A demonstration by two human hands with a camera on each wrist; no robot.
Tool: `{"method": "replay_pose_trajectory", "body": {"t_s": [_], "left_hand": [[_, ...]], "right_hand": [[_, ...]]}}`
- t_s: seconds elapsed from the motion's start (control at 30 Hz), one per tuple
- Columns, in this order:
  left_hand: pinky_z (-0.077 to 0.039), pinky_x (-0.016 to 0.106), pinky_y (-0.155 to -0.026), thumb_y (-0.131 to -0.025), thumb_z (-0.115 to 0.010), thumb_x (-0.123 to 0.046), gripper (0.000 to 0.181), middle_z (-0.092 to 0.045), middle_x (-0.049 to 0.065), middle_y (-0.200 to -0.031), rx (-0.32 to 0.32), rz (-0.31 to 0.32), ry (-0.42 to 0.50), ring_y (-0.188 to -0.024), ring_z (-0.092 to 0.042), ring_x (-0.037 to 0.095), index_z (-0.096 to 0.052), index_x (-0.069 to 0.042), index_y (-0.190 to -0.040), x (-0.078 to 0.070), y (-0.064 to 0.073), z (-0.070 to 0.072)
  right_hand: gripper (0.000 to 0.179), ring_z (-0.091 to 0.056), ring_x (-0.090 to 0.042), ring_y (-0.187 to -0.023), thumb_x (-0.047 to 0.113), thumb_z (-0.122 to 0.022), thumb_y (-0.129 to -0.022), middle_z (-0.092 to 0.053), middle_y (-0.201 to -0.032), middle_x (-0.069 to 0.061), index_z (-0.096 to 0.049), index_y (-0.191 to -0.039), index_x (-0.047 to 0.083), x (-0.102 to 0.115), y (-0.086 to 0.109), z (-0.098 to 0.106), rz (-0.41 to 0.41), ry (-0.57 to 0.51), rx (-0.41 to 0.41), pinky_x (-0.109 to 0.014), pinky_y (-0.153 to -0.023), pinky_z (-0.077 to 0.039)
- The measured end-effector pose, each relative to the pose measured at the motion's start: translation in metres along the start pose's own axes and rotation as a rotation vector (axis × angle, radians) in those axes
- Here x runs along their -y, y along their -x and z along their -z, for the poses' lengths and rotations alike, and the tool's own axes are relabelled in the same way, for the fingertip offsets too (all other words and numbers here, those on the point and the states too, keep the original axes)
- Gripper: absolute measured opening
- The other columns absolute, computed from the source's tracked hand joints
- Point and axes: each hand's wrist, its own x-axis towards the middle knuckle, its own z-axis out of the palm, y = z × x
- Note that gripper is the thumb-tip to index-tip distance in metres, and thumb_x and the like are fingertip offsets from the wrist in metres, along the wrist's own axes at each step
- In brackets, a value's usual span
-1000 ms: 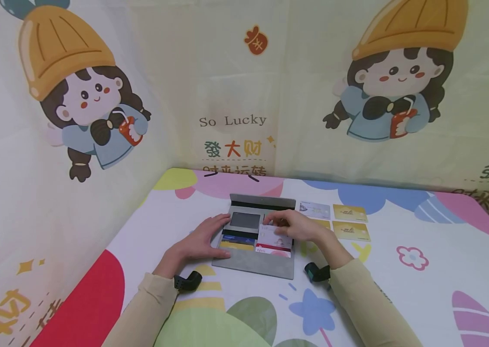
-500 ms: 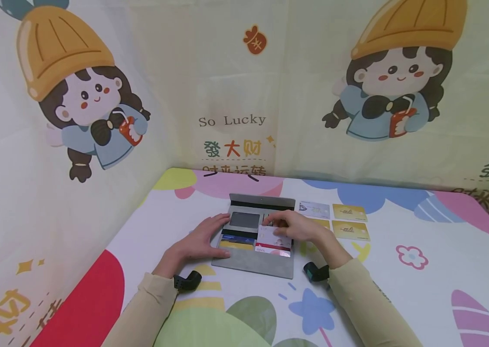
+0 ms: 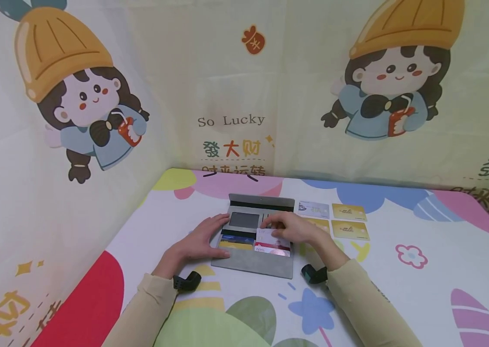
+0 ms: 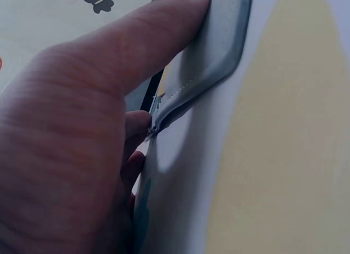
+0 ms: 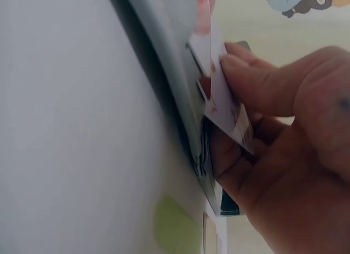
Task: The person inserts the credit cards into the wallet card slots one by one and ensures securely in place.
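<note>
A grey wallet (image 3: 250, 265) lies unfolded on the table, its far flap raised. My left hand (image 3: 201, 241) rests on its left side, fingers along the edge and thumb on the near panel; the left wrist view shows that thumb lying along the wallet corner (image 4: 219, 52). Between thumb and fingers my right hand (image 3: 296, 226) pinches a white VIP card (image 3: 272, 238) with a red stripe, over the wallet's right half. In the right wrist view this card (image 5: 219, 93) stands tilted, its lower edge at the wallet's slots. Blue and gold cards (image 3: 236, 241) fill the left slots.
Right of the wallet lie a silver card (image 3: 313, 210) and several gold cards (image 3: 349, 212), one partly behind my right hand. A patterned cloth (image 3: 413, 289) covers the table. Printed curtains (image 3: 235, 82) rise behind and at the left.
The white card has shifted slightly toward me and leans a little lower, with my right fingers following it. My left hand and the wallet stay in place.
</note>
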Motion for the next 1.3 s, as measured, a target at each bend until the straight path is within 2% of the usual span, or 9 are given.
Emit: {"method": "replay_pose_trajectory", "body": {"t_s": [0.2, 0.43, 0.63, 0.83, 1.3], "left_hand": [[-0.014, 0.058, -0.119, -0.079, -0.077, -0.055, 0.099, -0.024, 0.006, -0.166, -0.003, -0.003, 0.012, -0.151, -0.016, 0.033, -0.034, -0.015, -0.159, -0.001, 0.001, 0.001], [-0.013, 0.057, -0.120, -0.080, -0.077, -0.055, 0.099, -0.024, 0.006, -0.166, 0.003, -0.006, 0.008, -0.151, -0.016, 0.032, -0.033, -0.015, -0.159, -0.002, 0.002, 0.001], [-0.015, 0.058, -0.119, -0.080, -0.077, -0.055, 0.099, -0.024, 0.007, -0.166, -0.002, -0.002, 0.006, -0.151, -0.017, 0.033, -0.033, -0.015, -0.159, -0.001, 0.001, 0.001], [-0.016, 0.058, -0.119, -0.080, -0.076, -0.055, 0.099, -0.024, 0.007, -0.165, 0.001, -0.010, -0.007, -0.151, -0.017, 0.033, -0.033, -0.014, -0.159, 0.001, 0.001, 0.001], [-0.016, 0.058, -0.119, -0.080, -0.076, -0.057, 0.100, -0.024, 0.008, -0.165, 0.001, -0.012, -0.016, -0.151, -0.017, 0.033, -0.032, -0.014, -0.159, 0.002, 0.000, 0.000]], "right_hand": [[0.028, -0.053, -0.020, -0.077, -0.001, -0.061, -0.096, -0.062, -0.088, 0.000, -0.073, -0.117, 0.013, 0.002, 0.000, -0.001, -0.030, 0.005, -0.031, -0.032, -0.068, -0.044], [0.028, -0.053, -0.019, -0.075, -0.001, -0.062, -0.095, -0.062, -0.088, 0.000, -0.073, -0.117, 0.012, 0.003, 0.004, 0.003, -0.006, 0.032, -0.027, -0.030, -0.067, -0.045], [0.025, -0.054, -0.018, -0.081, -0.002, -0.067, -0.092, -0.064, -0.094, 0.001, -0.075, -0.112, 0.012, 0.005, 0.004, 0.006, 0.027, 0.106, -0.025, -0.031, -0.073, -0.049], [0.021, -0.055, -0.017, -0.078, 0.000, -0.075, -0.087, -0.063, -0.089, 0.002, -0.075, -0.106, 0.010, 0.006, 0.003, 0.007, 0.032, 0.167, -0.011, -0.031, -0.072, -0.051], [0.019, -0.056, -0.016, -0.075, 0.004, -0.077, -0.088, -0.062, -0.082, 0.004, -0.075, -0.105, 0.012, 0.011, 0.005, 0.006, -0.014, 0.145, 0.053, -0.029, -0.070, -0.052]]}}
